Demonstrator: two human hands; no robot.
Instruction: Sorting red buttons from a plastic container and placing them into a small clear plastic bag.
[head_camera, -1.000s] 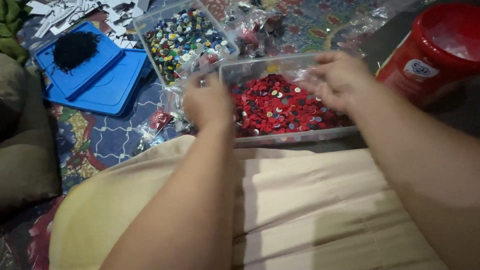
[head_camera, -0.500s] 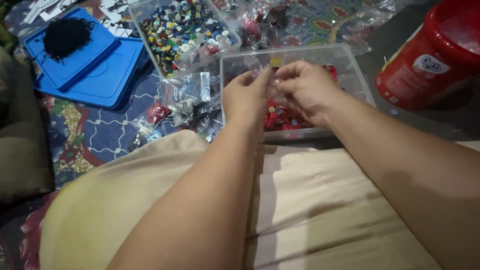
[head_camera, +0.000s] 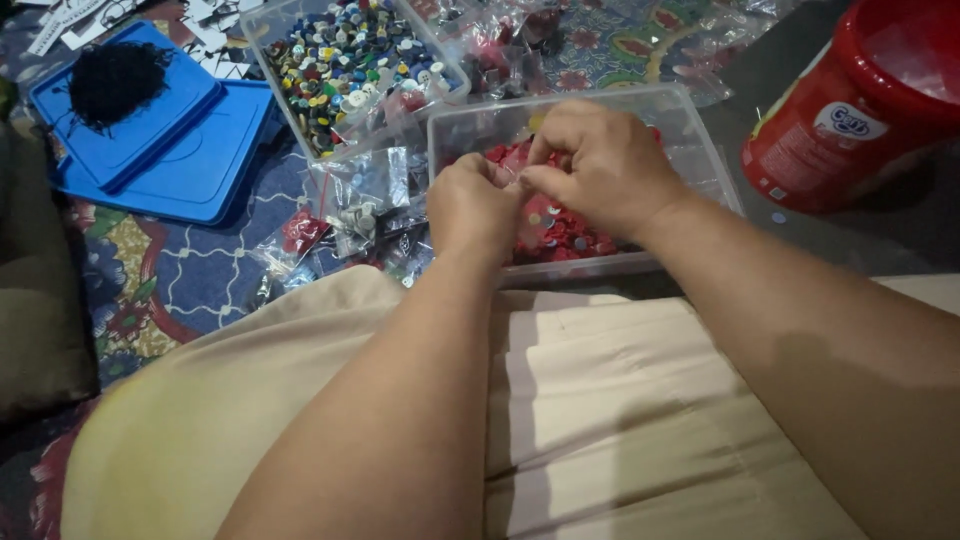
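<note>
While both fists, left hand (head_camera: 478, 205) and right hand (head_camera: 600, 165), pinch together over one clear tub (head_camera: 700, 150) of red buttons (head_camera: 565, 230), what they grip stays hidden.

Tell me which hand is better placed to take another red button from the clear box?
Probably the right hand: it is over the red buttons in the clear box. The left hand is at the box's near-left edge.

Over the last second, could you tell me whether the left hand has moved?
Yes. The left hand has moved right along the clear box of red buttons and now meets the right hand over it.
</note>
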